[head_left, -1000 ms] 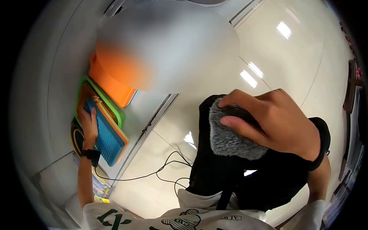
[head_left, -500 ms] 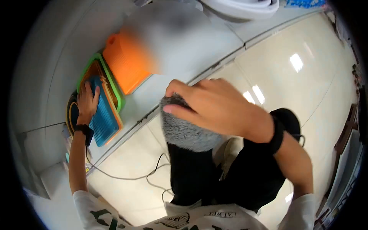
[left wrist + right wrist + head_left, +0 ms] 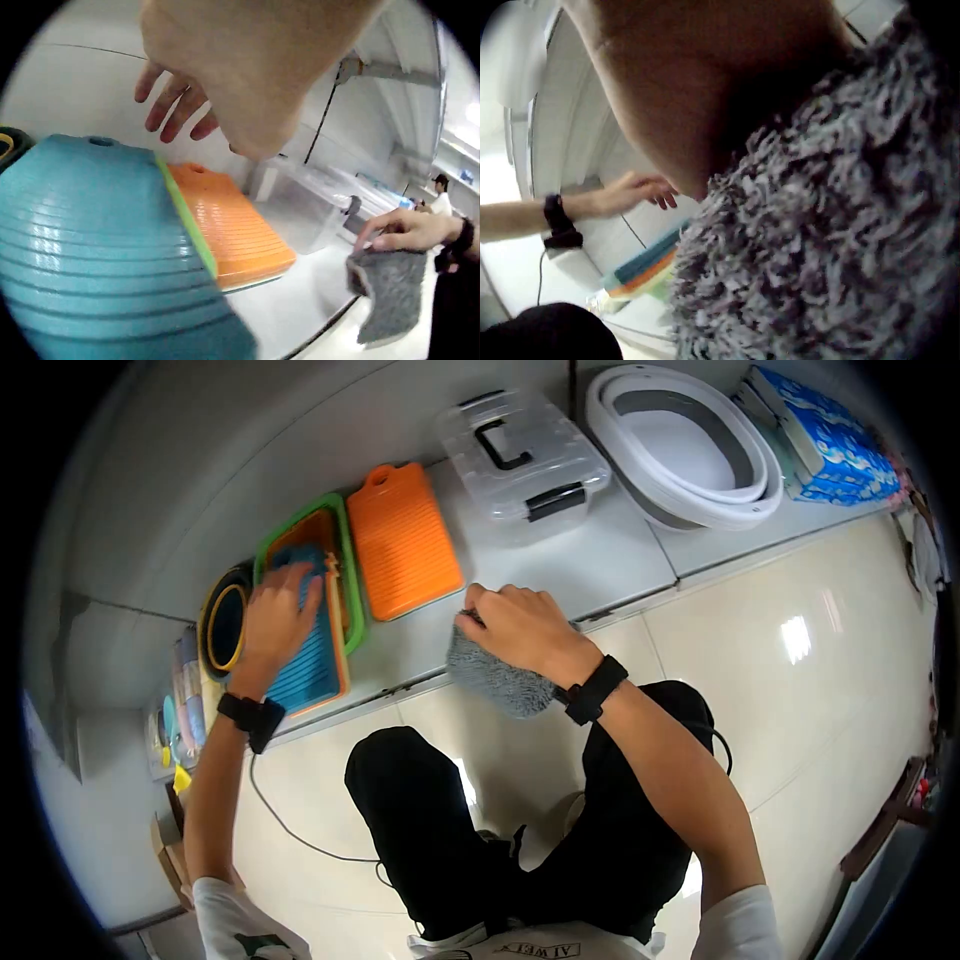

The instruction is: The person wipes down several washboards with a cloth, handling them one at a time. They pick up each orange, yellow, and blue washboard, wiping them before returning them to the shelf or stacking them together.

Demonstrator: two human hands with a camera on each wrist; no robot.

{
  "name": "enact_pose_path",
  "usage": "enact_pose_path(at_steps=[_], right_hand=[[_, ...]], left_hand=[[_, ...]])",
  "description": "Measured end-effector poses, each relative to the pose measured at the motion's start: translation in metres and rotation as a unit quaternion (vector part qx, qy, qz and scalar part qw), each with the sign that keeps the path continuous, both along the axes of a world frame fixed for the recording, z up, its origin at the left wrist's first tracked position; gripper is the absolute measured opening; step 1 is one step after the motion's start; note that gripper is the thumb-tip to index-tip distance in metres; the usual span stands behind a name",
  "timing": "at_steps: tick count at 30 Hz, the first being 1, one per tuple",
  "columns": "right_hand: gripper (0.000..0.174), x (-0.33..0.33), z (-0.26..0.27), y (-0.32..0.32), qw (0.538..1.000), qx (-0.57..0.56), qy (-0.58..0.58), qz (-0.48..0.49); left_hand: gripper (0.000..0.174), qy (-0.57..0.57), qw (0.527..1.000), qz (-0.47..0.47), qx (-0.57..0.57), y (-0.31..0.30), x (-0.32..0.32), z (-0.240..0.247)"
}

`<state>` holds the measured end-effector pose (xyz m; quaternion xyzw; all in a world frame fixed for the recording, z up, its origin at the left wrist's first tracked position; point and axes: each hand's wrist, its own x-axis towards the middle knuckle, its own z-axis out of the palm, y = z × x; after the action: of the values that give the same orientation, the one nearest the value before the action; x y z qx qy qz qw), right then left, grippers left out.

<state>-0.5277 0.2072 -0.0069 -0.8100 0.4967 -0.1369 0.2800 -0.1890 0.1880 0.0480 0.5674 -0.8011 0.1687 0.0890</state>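
Clutching a grey fluffy cloth (image 3: 497,680) at frame centre: right hand (image 3: 515,628). Left hand (image 3: 275,618) over blue board (image 3: 312,658), centre left. Only its wrist view shows fingers (image 3: 171,105) spread, holding nothing.

An orange washboard (image 3: 403,553), clear lidded box (image 3: 522,457) and white basin (image 3: 680,455) line the ledge (image 3: 590,565).

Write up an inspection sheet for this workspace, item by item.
Surface: grey ledge, crowded along the wall.
Job's things: blue washboard stacked in a green tray; grey fluffy cloth at the ledge's edge.
Clutter: orange washboard, clear lidded box, white basin, blue patterned pack.
Grips: left hand lies flat on the blue washboard; right hand grips the grey fluffy cloth.
Cables: black cable on the floor.
Surroundings: glossy tiled floor.
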Motion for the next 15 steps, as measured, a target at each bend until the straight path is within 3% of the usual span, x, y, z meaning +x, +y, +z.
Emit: enact_pose_path(at_steps=[1,2,3,5,7,9,11,12,15], right_hand=[[0.035,0.006,-0.012,0.000,1.000,0.013,-0.011,0.011],[0.035,0.008,-0.017,-0.005,0.999,0.018,-0.014,0.026],[0.035,0.013,-0.016,-0.007,0.999,0.014,-0.017,0.040],[0.036,0.026,-0.017,-0.003,0.992,0.032,-0.042,0.114],[0.045,0.048,-0.005,0.003,0.979,0.048,-0.087,0.180],[0.065,0.056,0.020,0.014,0.939,0.155,-0.142,0.271],[0.093,0.063,0.024,0.028,0.886,0.245,-0.232,0.318],[0.109,0.065,0.027,0.033,0.871,0.289,-0.217,0.333],[0.110,0.082,0.012,0.047,0.813,0.377,-0.301,0.325]], left_hand=[[0.033,-0.011,1.000,0.012,0.005,0.008,-0.009,0.010],[0.033,0.091,0.989,0.075,0.093,0.012,-0.022,0.020],[0.034,0.194,0.956,0.135,0.175,0.014,-0.032,0.026],[0.038,0.430,0.873,0.102,0.207,0.017,-0.048,0.026],[0.043,0.516,0.813,0.119,0.243,0.009,-0.069,0.032],[0.043,0.503,0.842,0.049,0.187,-0.010,-0.080,0.013],[0.043,0.484,0.856,0.062,0.169,-0.008,-0.096,0.009],[0.043,0.461,0.872,0.062,0.149,-0.008,-0.100,0.008],[0.044,0.540,0.824,0.044,0.165,0.004,-0.100,-0.007]])
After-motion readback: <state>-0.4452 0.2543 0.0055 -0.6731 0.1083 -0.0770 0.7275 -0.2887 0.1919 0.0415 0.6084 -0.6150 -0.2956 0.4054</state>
